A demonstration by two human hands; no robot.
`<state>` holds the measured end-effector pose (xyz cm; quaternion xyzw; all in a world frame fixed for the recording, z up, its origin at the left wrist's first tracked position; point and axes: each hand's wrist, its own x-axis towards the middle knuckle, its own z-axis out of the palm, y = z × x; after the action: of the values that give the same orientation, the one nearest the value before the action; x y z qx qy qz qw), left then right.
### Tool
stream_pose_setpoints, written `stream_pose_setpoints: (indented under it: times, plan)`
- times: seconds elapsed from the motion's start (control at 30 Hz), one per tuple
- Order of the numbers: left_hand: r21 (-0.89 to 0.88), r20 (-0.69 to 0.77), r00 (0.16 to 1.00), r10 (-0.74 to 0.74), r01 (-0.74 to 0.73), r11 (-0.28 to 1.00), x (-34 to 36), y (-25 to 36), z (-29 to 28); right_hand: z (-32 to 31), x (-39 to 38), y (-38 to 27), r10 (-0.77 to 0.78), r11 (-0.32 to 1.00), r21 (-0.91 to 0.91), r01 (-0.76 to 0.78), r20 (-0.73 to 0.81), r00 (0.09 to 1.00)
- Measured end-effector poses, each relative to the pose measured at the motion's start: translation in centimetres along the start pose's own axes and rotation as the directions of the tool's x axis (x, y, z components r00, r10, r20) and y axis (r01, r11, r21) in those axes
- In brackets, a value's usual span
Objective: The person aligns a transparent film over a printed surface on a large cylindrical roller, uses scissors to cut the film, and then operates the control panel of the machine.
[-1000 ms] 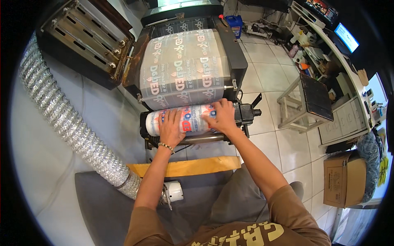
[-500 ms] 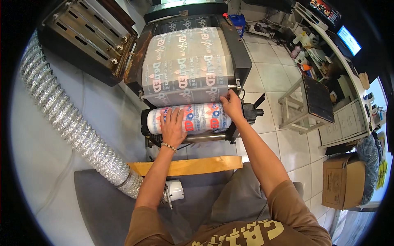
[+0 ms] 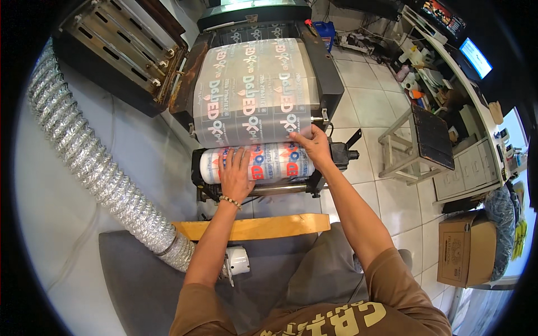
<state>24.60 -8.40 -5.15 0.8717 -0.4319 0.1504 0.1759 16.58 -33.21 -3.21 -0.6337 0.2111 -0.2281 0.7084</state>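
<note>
A translucent film [image 3: 269, 92] with coloured print comes down over the sloping front of a dark machine [image 3: 329, 84]. Below its lower edge, a thick roll of printed film [image 3: 280, 161] lies across the machine's front. My left hand [image 3: 236, 172] rests on the left half of this roll, palm down, with its fingers stretched out. At the film's lower right corner is my right hand [image 3: 315, 148], its thumb on the front of the film and its fingers at the edge. It pinches the film just above the roll's right end.
A silver flexible duct [image 3: 101, 162] runs down the left side to a white collar [image 3: 240, 260]. A curved wooden board [image 3: 263, 227] lies between my forearms. To the right stand a stool [image 3: 426, 137], a cardboard box [image 3: 465, 249] and a cluttered desk [image 3: 476, 101]. An opened metal unit [image 3: 120, 50] is at upper left.
My right hand has shifted slightly left, its thumb now over the film's corner. The film's lower right edge has moved left with it. My left hand stays on the roll.
</note>
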Motion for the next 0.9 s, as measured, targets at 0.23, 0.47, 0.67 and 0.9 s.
stream_pose_setpoints:
  times: [0.23,0.47,0.67,0.9]
  plan:
    - [-0.025,-0.017,1.0,-0.005,0.005,1.0,0.0,0.1,-0.5,0.2,-0.1,-1.2,-0.04,0.996,0.079,0.041,-0.013,0.999]
    - [-0.03,-0.006,1.0,0.001,-0.001,1.0,-0.1,0.4,-0.7,-0.3,1.1,-2.6,-0.097,0.993,0.066,0.096,0.014,0.995]
    - [-0.071,-0.037,0.999,0.01,-0.012,0.997,0.6,0.1,-1.0,0.0,1.7,-2.3,-0.13,0.989,0.07,0.13,-0.012,0.991]
    - [0.015,0.348,0.937,-0.025,0.021,1.0,3.9,-0.5,-2.6,0.0,2.0,-2.4,-0.093,0.994,0.046,0.094,-0.024,0.995]
